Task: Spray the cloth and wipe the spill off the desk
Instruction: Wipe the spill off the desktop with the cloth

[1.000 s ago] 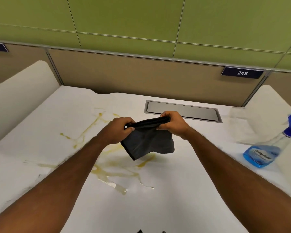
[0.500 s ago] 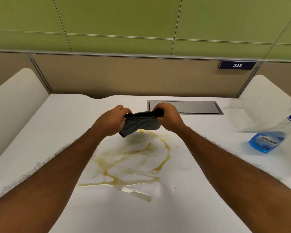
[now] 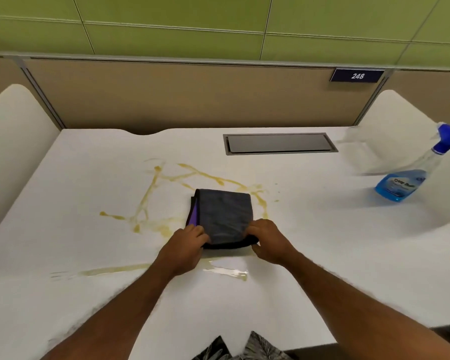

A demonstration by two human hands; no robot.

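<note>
Together, left hand (image 3: 185,246) and right hand (image 3: 270,242) pinch the cloth (image 3: 225,213).

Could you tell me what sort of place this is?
Probably an office or library study carrel: a white desk between side dividers, a plate numbered 248 on the partition, a cable hatch.

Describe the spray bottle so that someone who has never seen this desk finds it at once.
Start at the white desk below the dark plate marked 248. Go to its right edge, past the grey metal hatch. There stands the spray bottle: clear plastic, blue liquid at the bottom, blue trigger head, unlike the flat dark cloth in the middle.
</note>
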